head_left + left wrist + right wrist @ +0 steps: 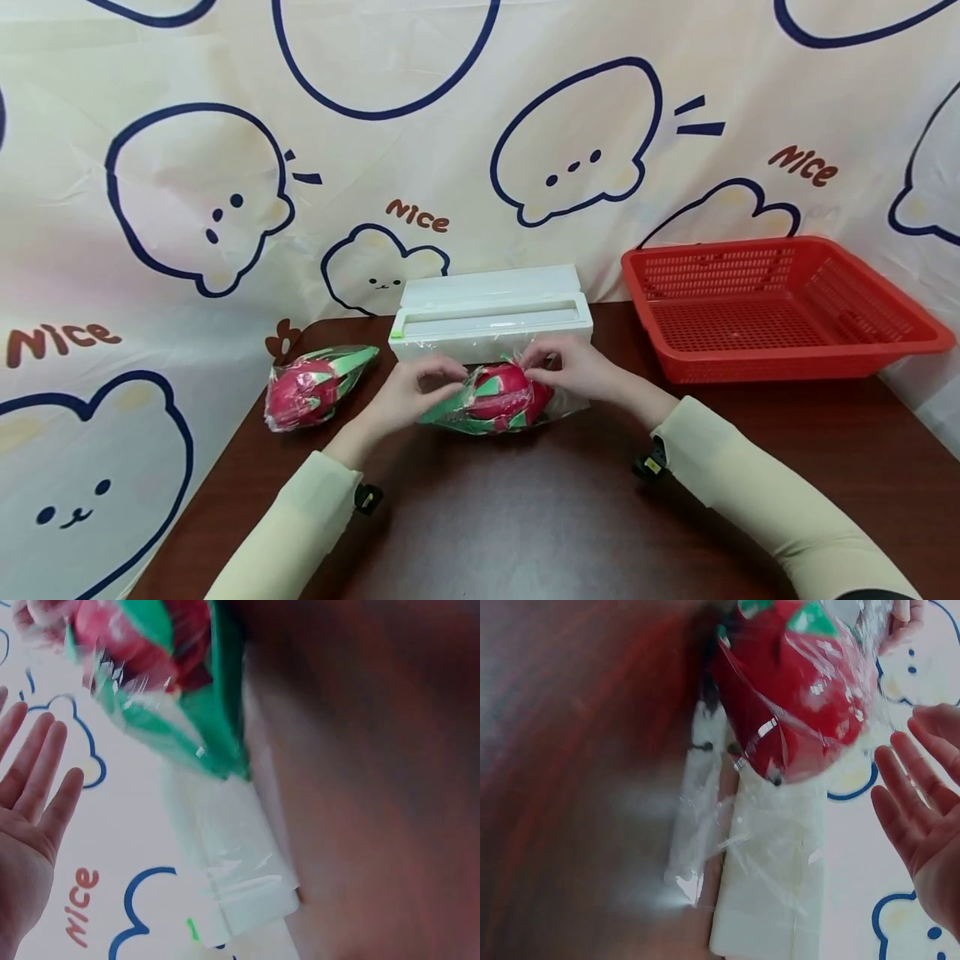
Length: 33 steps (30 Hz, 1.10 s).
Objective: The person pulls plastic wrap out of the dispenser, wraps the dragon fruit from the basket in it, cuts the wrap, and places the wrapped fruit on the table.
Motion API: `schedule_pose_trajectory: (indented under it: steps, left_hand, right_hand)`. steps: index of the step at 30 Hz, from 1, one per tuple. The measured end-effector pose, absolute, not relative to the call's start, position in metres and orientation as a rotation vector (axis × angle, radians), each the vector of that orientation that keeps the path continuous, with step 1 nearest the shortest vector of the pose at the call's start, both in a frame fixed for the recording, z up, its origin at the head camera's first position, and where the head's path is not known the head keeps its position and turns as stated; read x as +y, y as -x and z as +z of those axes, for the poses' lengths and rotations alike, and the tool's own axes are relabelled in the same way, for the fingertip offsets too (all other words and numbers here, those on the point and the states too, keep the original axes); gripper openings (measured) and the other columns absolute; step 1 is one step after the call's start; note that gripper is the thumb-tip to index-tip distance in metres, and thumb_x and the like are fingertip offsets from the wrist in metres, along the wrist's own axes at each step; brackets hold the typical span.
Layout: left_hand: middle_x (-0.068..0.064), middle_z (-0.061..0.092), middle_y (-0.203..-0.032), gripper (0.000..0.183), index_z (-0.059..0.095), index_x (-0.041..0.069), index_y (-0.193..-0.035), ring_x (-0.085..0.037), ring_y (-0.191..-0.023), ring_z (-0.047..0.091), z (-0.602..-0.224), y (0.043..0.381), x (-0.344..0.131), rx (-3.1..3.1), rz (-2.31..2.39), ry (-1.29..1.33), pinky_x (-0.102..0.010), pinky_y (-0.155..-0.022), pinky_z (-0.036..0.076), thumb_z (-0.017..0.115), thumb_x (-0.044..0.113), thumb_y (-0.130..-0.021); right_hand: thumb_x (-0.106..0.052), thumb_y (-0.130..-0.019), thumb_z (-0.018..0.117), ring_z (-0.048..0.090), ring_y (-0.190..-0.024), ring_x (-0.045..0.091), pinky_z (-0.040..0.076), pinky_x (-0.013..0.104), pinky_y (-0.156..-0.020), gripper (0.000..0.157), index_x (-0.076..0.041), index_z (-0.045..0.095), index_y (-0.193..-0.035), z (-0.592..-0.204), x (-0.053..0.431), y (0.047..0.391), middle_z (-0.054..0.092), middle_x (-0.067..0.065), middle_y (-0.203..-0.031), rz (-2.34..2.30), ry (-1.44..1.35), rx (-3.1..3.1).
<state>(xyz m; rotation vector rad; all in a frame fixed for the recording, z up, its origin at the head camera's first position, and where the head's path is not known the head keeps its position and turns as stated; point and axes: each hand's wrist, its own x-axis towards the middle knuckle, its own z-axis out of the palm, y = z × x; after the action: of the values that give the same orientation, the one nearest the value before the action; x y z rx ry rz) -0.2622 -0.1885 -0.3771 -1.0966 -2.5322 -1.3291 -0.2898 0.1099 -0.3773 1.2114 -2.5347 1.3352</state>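
Note:
A pink dragon fruit with green scales [501, 397] lies in clear cling film [567, 405] at the middle of the table. My left hand [420, 387] pinches film at the fruit's left side with thumb and forefinger. At its right end, my right hand [573, 367] does likewise, forefinger bent toward the thumb. The left wrist view shows the other fingers [51, 769] stretched out beside the fruit; those of the right hand [919, 791] look similar in its wrist view. The exact pinch points are hidden there. Loose film trails from the fruit's rounded end.
Behind the fruit stands an open white box [491, 325] with a long slot. Another film-wrapped dragon fruit [303, 392] lies at the left table edge. A red plastic basket [750, 367] sits at the back right, near the patterned backdrop [465, 167].

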Motion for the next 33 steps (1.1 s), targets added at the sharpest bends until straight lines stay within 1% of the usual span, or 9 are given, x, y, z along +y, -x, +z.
schedule_pose_trajectory:
  steps: [4, 7, 11, 15, 19, 23, 27, 30, 33]
  left_hand:
    - [-0.005, 0.067, -0.114, 0.030, 0.071, 0.008, -0.111, -0.022, -0.108, 0.060, -0.387, 0.253, -0.185, -2.526, -1.322, 1.165, -0.047, -0.093, 0.048, 0.079, 0.010, -0.082]
    - [-0.002, 0.068, -0.112, 0.025, 0.073, 0.011, -0.107, -0.017, -0.107, 0.061, -0.393, 0.252, -0.181, -2.521, -1.241, 1.173, -0.041, -0.091, 0.050, 0.079, 0.013, -0.082]
    - [0.004, 0.069, -0.106, 0.014, 0.075, 0.015, -0.100, -0.011, -0.101, 0.062, -0.395, 0.254, -0.178, -2.519, -1.175, 1.155, -0.034, -0.087, 0.052, 0.074, 0.015, -0.087]
    - [0.005, 0.070, -0.102, 0.012, 0.074, 0.014, -0.101, -0.009, -0.095, 0.064, -0.394, 0.256, -0.176, -2.535, -1.178, 1.131, -0.031, -0.082, 0.054, 0.071, 0.015, -0.090]
    - [0.005, 0.070, -0.095, 0.009, 0.073, 0.014, -0.099, -0.009, -0.085, 0.064, -0.394, 0.260, -0.173, -2.554, -1.204, 1.091, -0.029, -0.076, 0.055, 0.069, 0.016, -0.092]
    - [0.006, 0.068, -0.084, 0.006, 0.073, 0.013, -0.094, -0.010, -0.071, 0.059, -0.395, 0.264, -0.170, -2.562, -1.228, 1.027, -0.026, -0.065, 0.053, 0.069, 0.016, -0.092]
    - [0.006, 0.068, -0.081, 0.004, 0.074, 0.012, -0.092, -0.010, -0.066, 0.058, -0.398, 0.269, -0.167, -2.554, -1.272, 0.970, -0.027, -0.060, 0.051, 0.070, 0.013, -0.090]
    - [0.005, 0.070, -0.086, 0.006, 0.073, 0.013, -0.094, -0.010, -0.073, 0.062, -0.400, 0.271, -0.165, -2.537, -1.290, 0.949, -0.029, -0.065, 0.053, 0.073, 0.012, -0.088]
    - [0.005, 0.069, -0.089, 0.009, 0.075, 0.014, -0.093, -0.011, -0.078, 0.062, -0.403, 0.273, -0.166, -2.494, -1.297, 0.945, -0.031, -0.068, 0.053, 0.076, 0.010, -0.085]
  right_hand:
    - [-0.006, -0.086, 0.074, 0.059, -0.092, 0.016, 0.055, 0.035, -0.076, 0.016, -0.011, 0.072, -0.101, -0.384, 0.110, 0.283, 0.065, -0.001, -0.102, 1.274, -1.334, -2.472]
    - [-0.007, -0.085, 0.075, 0.057, -0.098, 0.017, 0.054, 0.035, -0.078, 0.020, -0.013, 0.072, -0.103, -0.386, 0.110, 0.280, 0.064, -0.001, -0.106, 1.223, -1.352, -2.477]
    - [-0.014, -0.083, 0.079, 0.056, -0.104, 0.017, 0.053, 0.035, -0.083, 0.020, -0.016, 0.073, -0.102, -0.387, 0.106, 0.278, 0.062, -0.002, -0.110, 1.154, -1.349, -2.512]
    - [-0.019, -0.081, 0.081, 0.056, -0.103, 0.015, 0.051, 0.033, -0.083, 0.016, -0.019, 0.073, -0.094, -0.389, 0.101, 0.279, 0.061, -0.004, -0.107, 1.077, -1.306, -2.531]
    - [-0.014, -0.081, 0.080, 0.056, -0.099, 0.015, 0.049, 0.033, -0.082, 0.009, -0.018, 0.072, -0.085, -0.390, 0.097, 0.280, 0.060, -0.005, -0.102, 1.040, -1.271, -2.521]
    - [-0.009, -0.084, 0.076, 0.058, -0.097, 0.016, 0.050, 0.032, -0.081, 0.012, -0.017, 0.070, -0.080, -0.390, 0.094, 0.282, 0.061, -0.004, -0.100, 1.048, -1.254, -2.501]
    - [-0.005, -0.084, 0.075, 0.059, -0.094, 0.017, 0.052, 0.030, -0.077, 0.012, -0.015, 0.067, -0.083, -0.392, 0.094, 0.284, 0.062, -0.002, -0.098, 1.120, -1.240, -2.473]
    - [-0.005, -0.082, 0.078, 0.060, -0.087, 0.017, 0.053, 0.029, -0.073, 0.016, -0.011, 0.066, -0.091, -0.395, 0.094, 0.286, 0.060, -0.001, -0.095, 1.192, -1.209, -2.458]
    - [-0.007, -0.079, 0.081, 0.059, -0.081, 0.017, 0.053, 0.029, -0.071, 0.025, -0.009, 0.068, -0.101, -0.398, 0.097, 0.286, 0.059, 0.001, -0.096, 1.229, -1.164, -2.458]
